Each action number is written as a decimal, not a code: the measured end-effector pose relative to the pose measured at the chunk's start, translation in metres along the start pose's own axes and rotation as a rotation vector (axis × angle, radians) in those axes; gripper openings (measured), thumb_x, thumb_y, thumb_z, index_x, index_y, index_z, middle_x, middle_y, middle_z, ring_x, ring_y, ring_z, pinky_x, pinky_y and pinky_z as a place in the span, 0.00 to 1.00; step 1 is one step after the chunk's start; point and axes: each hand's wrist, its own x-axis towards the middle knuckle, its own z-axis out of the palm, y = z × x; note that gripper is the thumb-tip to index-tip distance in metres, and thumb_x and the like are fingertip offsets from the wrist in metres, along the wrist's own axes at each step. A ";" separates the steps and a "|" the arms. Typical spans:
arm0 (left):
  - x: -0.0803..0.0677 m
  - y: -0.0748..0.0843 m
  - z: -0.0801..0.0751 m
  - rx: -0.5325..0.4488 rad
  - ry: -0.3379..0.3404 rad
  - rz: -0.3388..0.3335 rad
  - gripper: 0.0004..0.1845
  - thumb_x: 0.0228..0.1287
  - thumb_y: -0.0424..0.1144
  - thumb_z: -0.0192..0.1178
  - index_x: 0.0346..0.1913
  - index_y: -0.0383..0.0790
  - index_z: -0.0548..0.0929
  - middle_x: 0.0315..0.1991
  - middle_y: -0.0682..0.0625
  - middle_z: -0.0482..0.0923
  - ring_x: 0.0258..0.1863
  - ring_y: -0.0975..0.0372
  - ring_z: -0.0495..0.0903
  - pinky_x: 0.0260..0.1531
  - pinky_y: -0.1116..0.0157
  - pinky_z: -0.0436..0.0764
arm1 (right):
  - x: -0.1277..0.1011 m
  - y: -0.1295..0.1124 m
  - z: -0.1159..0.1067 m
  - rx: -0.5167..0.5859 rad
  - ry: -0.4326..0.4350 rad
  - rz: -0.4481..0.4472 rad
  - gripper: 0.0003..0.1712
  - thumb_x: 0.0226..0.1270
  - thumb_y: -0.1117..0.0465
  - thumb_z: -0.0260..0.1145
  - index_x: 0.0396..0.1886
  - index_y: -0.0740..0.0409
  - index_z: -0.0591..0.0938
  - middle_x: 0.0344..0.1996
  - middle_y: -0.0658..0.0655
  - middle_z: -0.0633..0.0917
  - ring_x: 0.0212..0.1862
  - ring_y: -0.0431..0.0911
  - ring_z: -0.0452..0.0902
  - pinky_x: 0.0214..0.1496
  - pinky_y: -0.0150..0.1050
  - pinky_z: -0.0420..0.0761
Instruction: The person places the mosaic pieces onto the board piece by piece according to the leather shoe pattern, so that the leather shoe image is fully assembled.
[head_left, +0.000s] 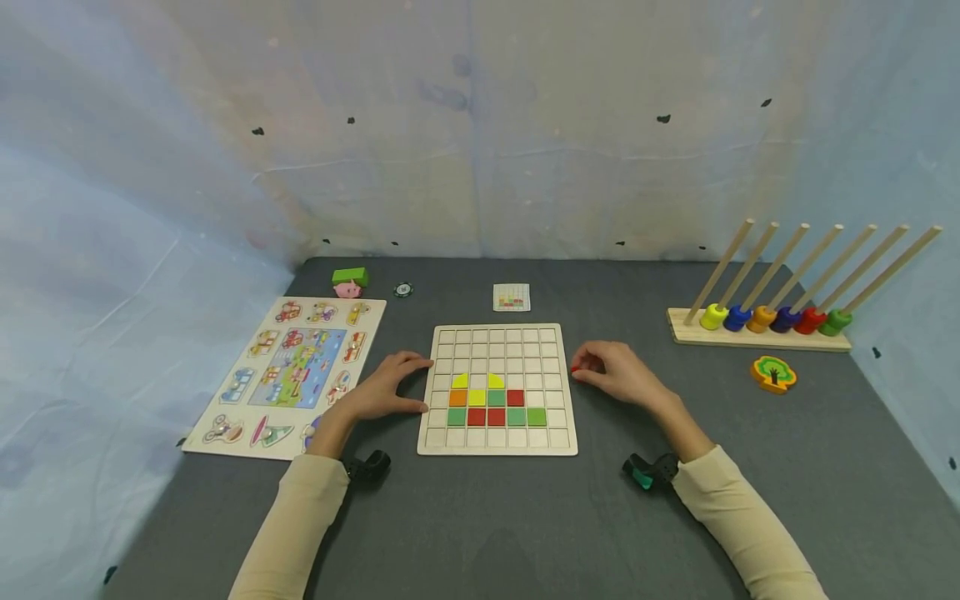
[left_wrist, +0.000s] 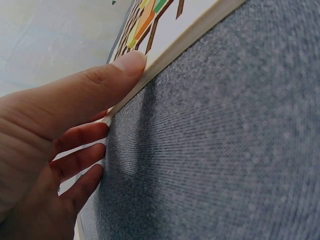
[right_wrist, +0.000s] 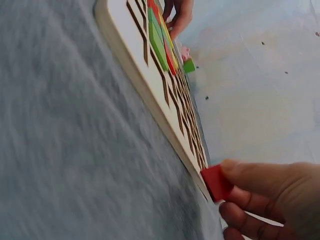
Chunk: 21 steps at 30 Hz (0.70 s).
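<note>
A light wooden grid board (head_left: 497, 337) lies mid-table, with several yellow, orange, green and red tiles set in its lower squares. Two yellow pieces on top have a slanted or rounded side. My left hand (head_left: 382, 387) touches the board's left edge; in the left wrist view its thumb (left_wrist: 131, 64) rests on the rim and the other fingers are relaxed along the side. At the board's right edge, my right hand (head_left: 618, 372) pinches a small red block (right_wrist: 216, 183) between thumb and fingers. In the head view most of that block is hidden by the fingers.
A small pattern card (head_left: 512, 297) lies behind the board. To the left are a picture puzzle board (head_left: 217, 392), a pig figure (head_left: 347, 289), a green block (head_left: 350, 275) and a round chip (head_left: 403, 289). A peg stand (head_left: 757, 333) with coloured rings and a tree piece (head_left: 773, 374) are right.
</note>
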 end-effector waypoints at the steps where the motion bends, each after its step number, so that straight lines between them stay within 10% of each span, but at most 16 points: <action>1: 0.000 0.000 0.000 -0.002 0.001 0.004 0.40 0.52 0.49 0.69 0.67 0.39 0.66 0.62 0.41 0.62 0.62 0.48 0.59 0.59 0.45 0.60 | 0.001 -0.001 0.002 0.030 -0.003 -0.001 0.04 0.59 0.63 0.68 0.33 0.56 0.82 0.25 0.46 0.80 0.27 0.37 0.74 0.30 0.35 0.74; 11: 0.000 0.000 0.000 0.000 0.012 0.027 0.40 0.52 0.50 0.69 0.66 0.38 0.67 0.61 0.41 0.63 0.61 0.47 0.60 0.58 0.45 0.61 | 0.009 -0.020 0.026 0.232 -0.048 -0.029 0.02 0.61 0.62 0.67 0.32 0.55 0.82 0.26 0.48 0.82 0.25 0.37 0.74 0.27 0.32 0.73; 21: 0.000 -0.001 0.000 -0.002 0.013 0.029 0.40 0.52 0.49 0.69 0.66 0.38 0.67 0.61 0.41 0.63 0.61 0.48 0.60 0.58 0.45 0.61 | 0.015 -0.030 0.044 0.175 -0.033 0.038 0.02 0.58 0.61 0.69 0.29 0.52 0.82 0.22 0.45 0.80 0.24 0.37 0.73 0.27 0.32 0.73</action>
